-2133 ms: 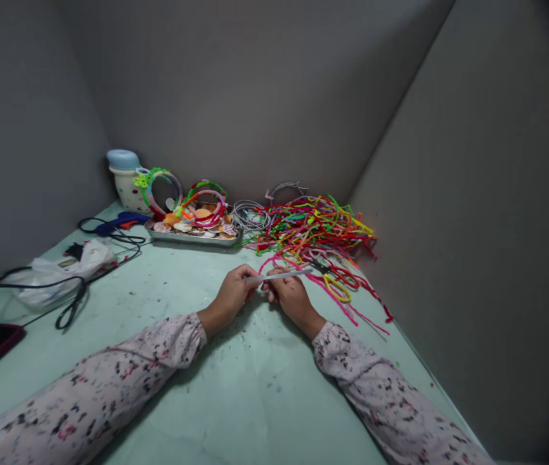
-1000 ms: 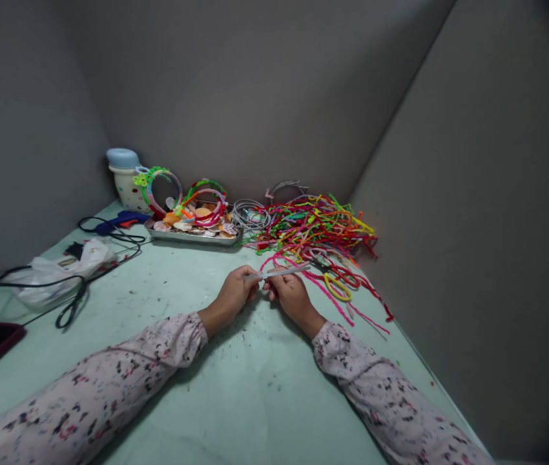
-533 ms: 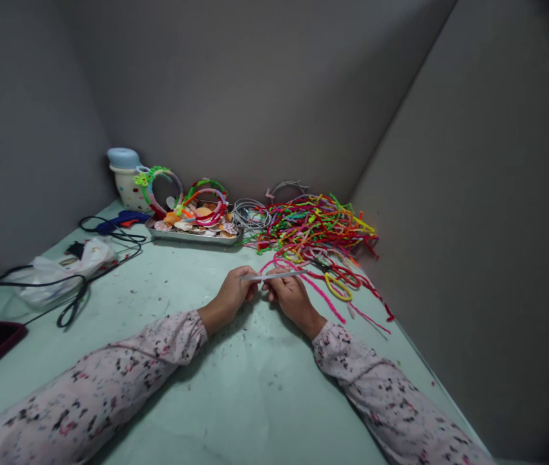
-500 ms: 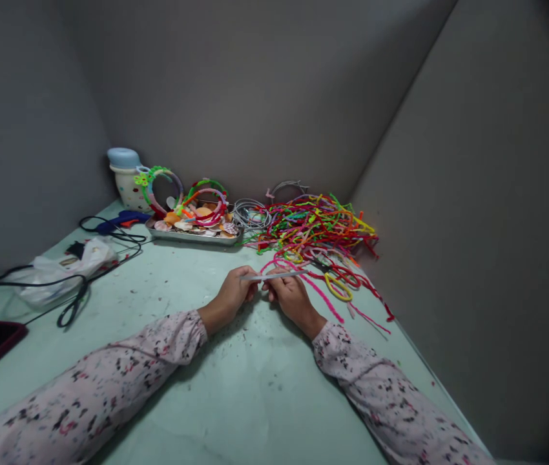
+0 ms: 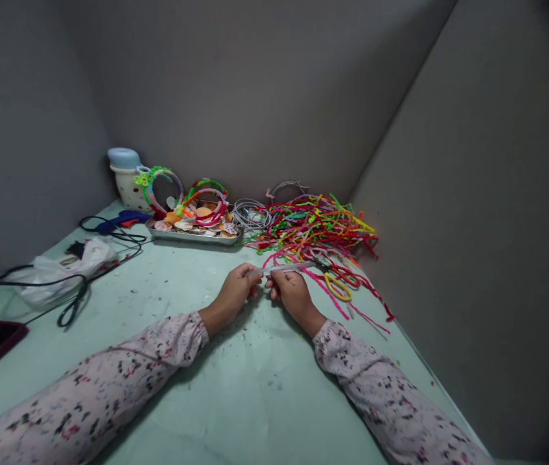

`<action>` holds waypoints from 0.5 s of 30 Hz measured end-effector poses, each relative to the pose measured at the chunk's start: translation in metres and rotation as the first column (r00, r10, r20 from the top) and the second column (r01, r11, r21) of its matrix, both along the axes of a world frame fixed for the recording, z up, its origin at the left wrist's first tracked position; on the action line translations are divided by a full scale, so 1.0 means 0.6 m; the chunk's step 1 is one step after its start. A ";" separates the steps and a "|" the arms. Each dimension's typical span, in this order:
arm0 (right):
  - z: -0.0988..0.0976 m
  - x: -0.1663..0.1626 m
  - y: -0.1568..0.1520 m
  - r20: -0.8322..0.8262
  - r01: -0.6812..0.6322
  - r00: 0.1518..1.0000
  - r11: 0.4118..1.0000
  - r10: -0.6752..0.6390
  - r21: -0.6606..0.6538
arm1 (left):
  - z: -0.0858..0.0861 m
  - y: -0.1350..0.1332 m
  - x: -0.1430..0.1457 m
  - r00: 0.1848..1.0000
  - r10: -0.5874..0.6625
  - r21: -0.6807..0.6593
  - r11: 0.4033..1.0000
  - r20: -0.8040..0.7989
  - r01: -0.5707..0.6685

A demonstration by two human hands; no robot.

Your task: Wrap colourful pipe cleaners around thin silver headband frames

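My left hand (image 5: 234,294) and my right hand (image 5: 291,294) rest close together on the pale green table (image 5: 236,387). Both pinch one thin grey strip (image 5: 287,268), perhaps a pipe cleaner, held nearly level between them. Its right end sticks out past my right hand toward a heap of coloured pipe cleaners (image 5: 318,236). Fingers of both hands are curled around the strip.
A metal tray (image 5: 194,237) with decorated hoops and shells stands at the back. Beside it are a white jar with a blue lid (image 5: 125,171), a blue glue gun (image 5: 119,223), black cables (image 5: 73,303), a plastic bag (image 5: 56,274) and scissors with yellow handles (image 5: 335,284). Grey walls close in on three sides.
The grey strip has shifted slightly to the right between my fingers and lifted a little. My hands stay in the same spot.
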State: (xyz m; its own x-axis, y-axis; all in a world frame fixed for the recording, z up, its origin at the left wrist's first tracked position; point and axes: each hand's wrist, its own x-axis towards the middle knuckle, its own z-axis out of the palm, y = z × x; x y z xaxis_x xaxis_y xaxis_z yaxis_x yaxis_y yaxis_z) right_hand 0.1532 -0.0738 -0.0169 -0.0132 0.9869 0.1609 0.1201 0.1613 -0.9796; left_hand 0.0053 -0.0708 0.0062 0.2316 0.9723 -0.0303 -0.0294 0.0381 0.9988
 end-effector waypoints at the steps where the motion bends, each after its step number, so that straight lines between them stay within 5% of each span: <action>1: 0.001 0.000 0.000 -0.007 0.002 1.000 1.000 -0.002 -0.006 | -0.002 0.001 -0.001 1.000 0.000 0.000 1.000 0.017 0.000; 15: 0.004 -0.002 0.003 -0.121 -0.004 0.993 1.000 0.003 -0.012 | -0.013 0.005 -0.005 0.986 0.094 0.293 0.955 -0.139 -0.050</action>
